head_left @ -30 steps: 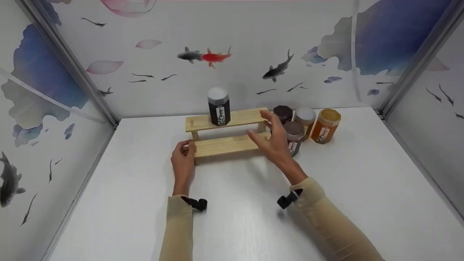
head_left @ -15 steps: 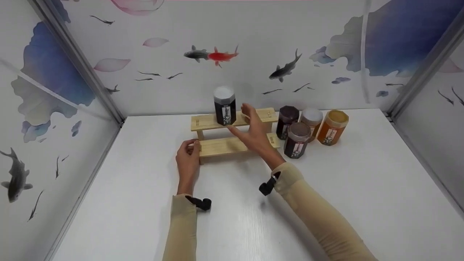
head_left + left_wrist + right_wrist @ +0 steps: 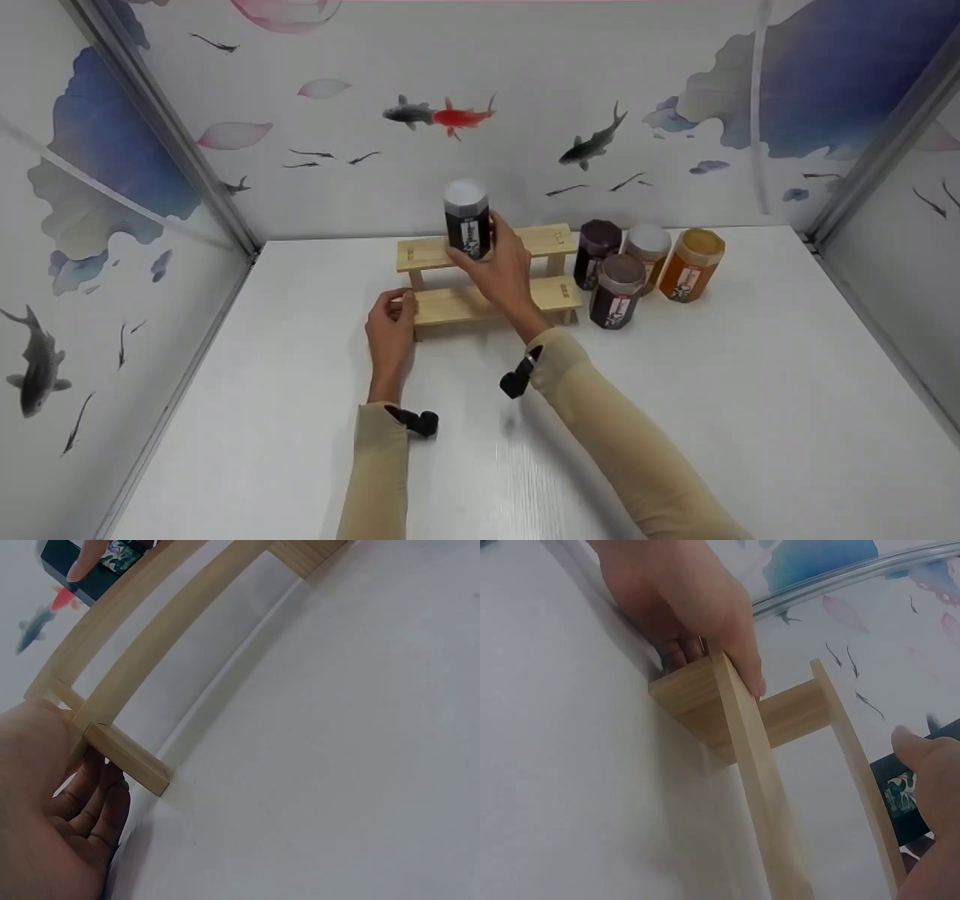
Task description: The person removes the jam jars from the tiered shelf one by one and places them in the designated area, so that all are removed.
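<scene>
A two-tier wooden rack [image 3: 480, 301] stands toward the back of the white table. On its upper shelf is a dark octagonal jar [image 3: 466, 227] with a white lid and a label. My right hand [image 3: 504, 271] grips this jar low down, thumb across the front and fingers at its right side. At the rack's left end my left hand [image 3: 391, 322] holds the lower shelf. The left wrist view shows that hand [image 3: 45, 795] with its thumb side on the shelf end and its fingers curled beneath, beside the rack's leg [image 3: 131, 760].
Right of the rack several jars stand close together: a dark purple one [image 3: 598, 244], a brown-lidded one [image 3: 618, 294], a white-lidded one [image 3: 649, 247] and an amber one [image 3: 688, 268]. A printed wall panel [image 3: 300, 202] rises right behind the table.
My right hand has moved left from the rack's right end to the white-lidded dark jar and closed round it. The left hand keeps its hold on the rack. The view has shifted slightly.
</scene>
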Action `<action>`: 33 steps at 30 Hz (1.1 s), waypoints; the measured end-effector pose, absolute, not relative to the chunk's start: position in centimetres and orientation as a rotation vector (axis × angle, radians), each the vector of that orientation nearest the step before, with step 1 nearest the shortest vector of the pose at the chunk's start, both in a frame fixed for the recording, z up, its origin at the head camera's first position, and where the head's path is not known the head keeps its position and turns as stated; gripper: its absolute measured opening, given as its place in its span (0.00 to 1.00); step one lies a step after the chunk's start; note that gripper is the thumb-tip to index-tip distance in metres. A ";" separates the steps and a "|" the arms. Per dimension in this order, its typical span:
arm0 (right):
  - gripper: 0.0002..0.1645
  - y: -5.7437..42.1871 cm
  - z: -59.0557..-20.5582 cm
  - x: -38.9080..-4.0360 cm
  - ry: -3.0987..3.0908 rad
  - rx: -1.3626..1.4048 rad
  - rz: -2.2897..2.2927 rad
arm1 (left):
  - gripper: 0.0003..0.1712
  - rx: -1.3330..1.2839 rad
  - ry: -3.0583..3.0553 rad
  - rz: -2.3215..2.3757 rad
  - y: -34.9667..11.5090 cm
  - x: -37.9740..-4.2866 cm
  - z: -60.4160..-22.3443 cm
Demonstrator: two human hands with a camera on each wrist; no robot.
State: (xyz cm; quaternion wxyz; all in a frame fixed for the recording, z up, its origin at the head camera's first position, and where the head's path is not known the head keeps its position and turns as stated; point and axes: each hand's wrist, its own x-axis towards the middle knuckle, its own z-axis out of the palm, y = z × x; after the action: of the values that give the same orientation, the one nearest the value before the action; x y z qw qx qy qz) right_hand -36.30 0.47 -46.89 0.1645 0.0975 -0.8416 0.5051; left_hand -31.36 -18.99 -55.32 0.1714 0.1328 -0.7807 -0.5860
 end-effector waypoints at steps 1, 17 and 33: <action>0.57 0.4 -46.8 -36.3 -2.390 0.251 1.429 | 0.18 0.374 -2.217 -1.666 -18.9 -31.3 -55.4; 0.46 3.5 -46.7 -35.2 -2.292 0.375 1.552 | 0.18 0.330 -2.237 -1.640 -19.0 -31.4 -55.5; 0.45 10.2 -46.8 -31.3 -2.159 0.372 1.550 | 0.17 0.360 -2.210 -1.660 -18.9 -31.2 -55.4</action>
State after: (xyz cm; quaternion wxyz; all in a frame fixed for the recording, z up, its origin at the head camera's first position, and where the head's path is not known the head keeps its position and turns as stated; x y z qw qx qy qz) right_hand -31.29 10.25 -46.81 0.2268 0.1349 -0.7835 0.5625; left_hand -31.18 -18.93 -55.40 0.1762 0.1271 -0.7805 -0.5861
